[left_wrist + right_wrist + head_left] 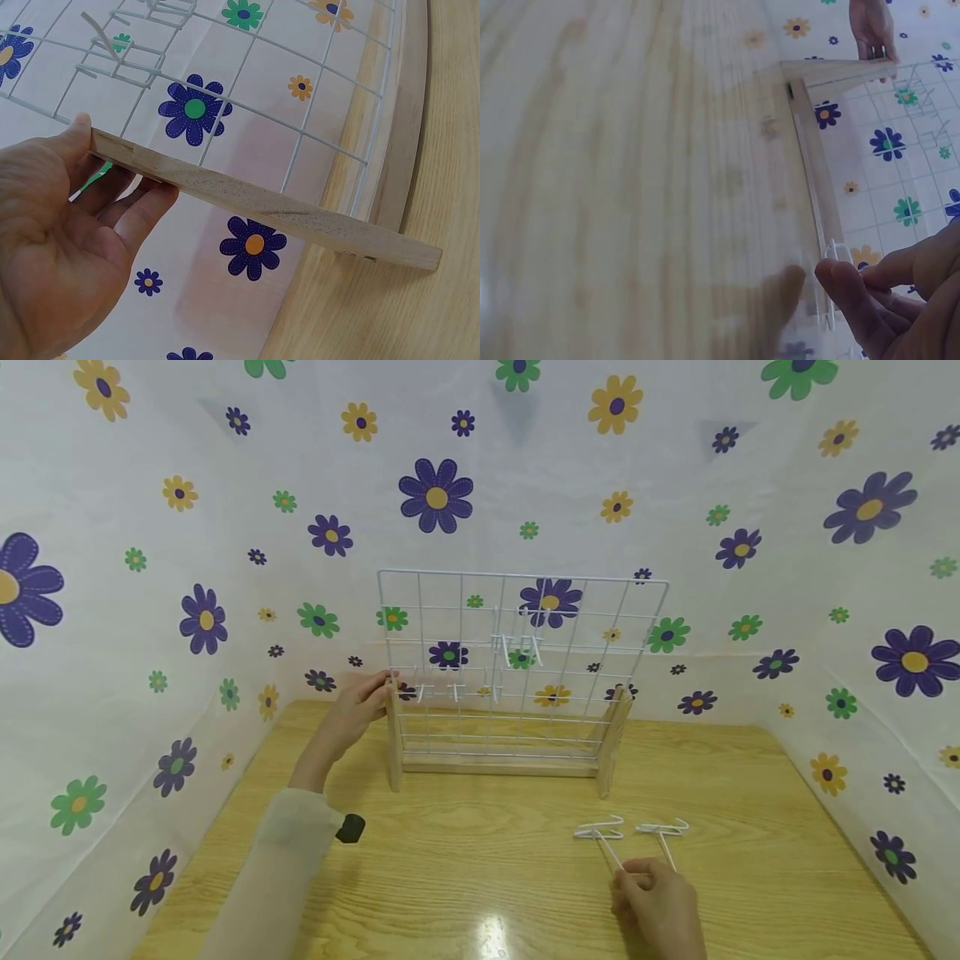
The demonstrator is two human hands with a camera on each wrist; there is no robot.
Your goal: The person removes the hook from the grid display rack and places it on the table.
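Note:
A white wire grid panel (pixel 525 577) stands in a wooden base, and several white hooks (pixel 507 652) hang on it in two rows. My left hand (pixel 351 714) grips the top of the base's left wooden upright (pixel 255 199), thumb on one side and fingers on the other. Low on the right, my right hand (pixel 660 906) pinches the stem of a white wire hook (pixel 598 833) between thumb and finger. Just right of it is a second white hook (pixel 664 830), its stem end partly hidden by the hand. In the right wrist view the pinched hook is mostly covered by fingers.
The rack stands on a light wooden table (pixel 450 852), toward its back edge. A right wooden upright (pixel 615 743) and a low crossbar (pixel 502 767) complete the base. White flower-printed cloth (pixel 300 485) encloses the back and both sides.

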